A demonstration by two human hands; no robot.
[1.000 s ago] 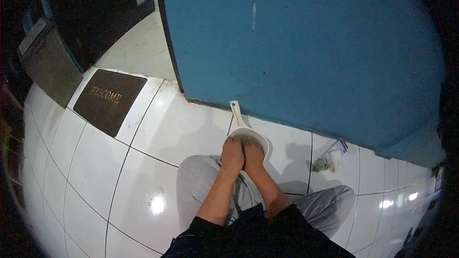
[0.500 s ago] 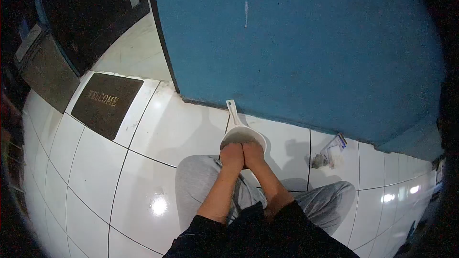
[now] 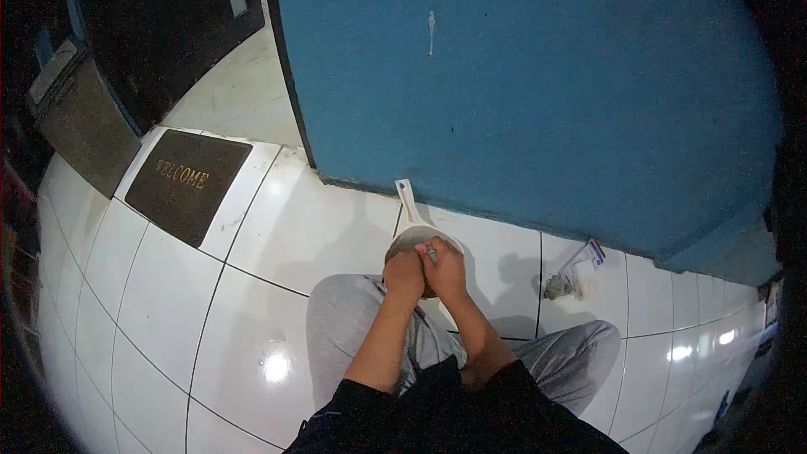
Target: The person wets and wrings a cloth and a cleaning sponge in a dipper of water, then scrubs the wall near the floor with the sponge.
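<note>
A white long-handled water dipper [image 3: 408,238] stands on the floor between my legs, its handle pointing at the blue wall. Both my hands are over its bowl, side by side and touching or nearly so. My left hand [image 3: 404,274] is closed in a fist with its fingers turned down; what it holds, if anything, is hidden. Closed too, my right hand [image 3: 445,272] has a small grey-green lump [image 3: 432,254] showing between thumb and fingers. The hands cover much of the bowl, so I cannot make out its contents.
Right of the dipper, a crumpled clear plastic bag [image 3: 578,276] with greyish stuff at one end lies on white tiles. Ahead rises a blue wall [image 3: 521,84]. A dark WELCOME mat [image 3: 187,206] lies at the left, by a dark door [image 3: 181,25].
My right hand has turned and risen slightly, and the grey-green lump now shows in its grip. My left hand has shifted only a little. The dipper stays about where it was.
</note>
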